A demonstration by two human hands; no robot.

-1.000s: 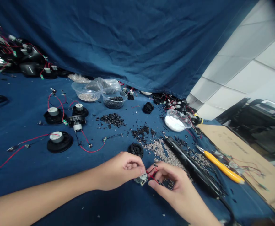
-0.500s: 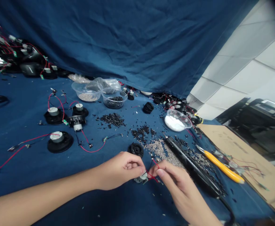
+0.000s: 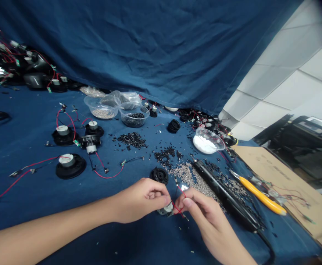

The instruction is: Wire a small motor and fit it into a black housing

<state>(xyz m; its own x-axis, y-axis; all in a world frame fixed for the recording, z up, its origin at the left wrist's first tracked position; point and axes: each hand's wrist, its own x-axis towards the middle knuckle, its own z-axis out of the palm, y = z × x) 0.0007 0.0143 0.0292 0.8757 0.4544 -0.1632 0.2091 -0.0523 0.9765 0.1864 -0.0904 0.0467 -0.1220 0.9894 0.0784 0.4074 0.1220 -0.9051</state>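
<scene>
My left hand point(image 3: 146, 200) is closed, thumb and fingers pinched at the edge of a small whitish motor point(image 3: 168, 209) with a dark base. The fingers hide part of the motor. To its right, my right hand point(image 3: 203, 211) pinches red wire point(image 3: 179, 210) between thumb and fingers, close to the motor. A strand of the wire rises above the fingertips with a small connector at its end. Just beyond my hands lies a round black housing point(image 3: 159, 175).
A black electric screwdriver point(image 3: 224, 195) and yellow-handled cutters point(image 3: 261, 195) lie right, beside loose silver screws point(image 3: 190, 175). Black screws point(image 3: 132, 140), clear bowls point(image 3: 135, 119), a bowl of white material point(image 3: 205, 144) and wired motor assemblies point(image 3: 70, 166) lie beyond and left. Cardboard point(image 3: 282, 176) lies far right.
My right fingers have shifted slightly, and the red wire strands by the motor now lie a little differently. My left hand stays in place.
</scene>
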